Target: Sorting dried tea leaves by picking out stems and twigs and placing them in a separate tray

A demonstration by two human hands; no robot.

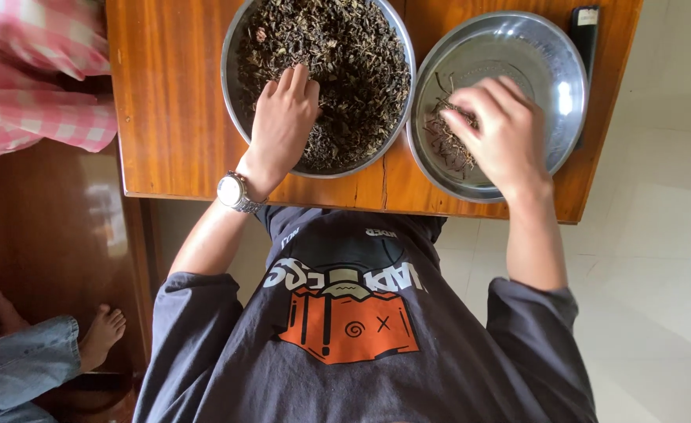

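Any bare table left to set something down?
Yes: the strip of wooden table left of the full bowl, up to the pink checked cloth. Crowded elsewhere: left hand, right hand, second bowl, dark object.

Wooden table (173, 94), reddish-brown, glossy, small rectangular top; two round steel bowls sit directly on it, side by side, rims nearly touching; left bowl (232, 78) at 11 o'clock holds dark dried leaves (353, 70); right bowl (549, 70) at 1 o'clock mostly bare, small heap of thin stems (447, 145); black slim object (585, 35) at 2 o'clock, by the table's edge.
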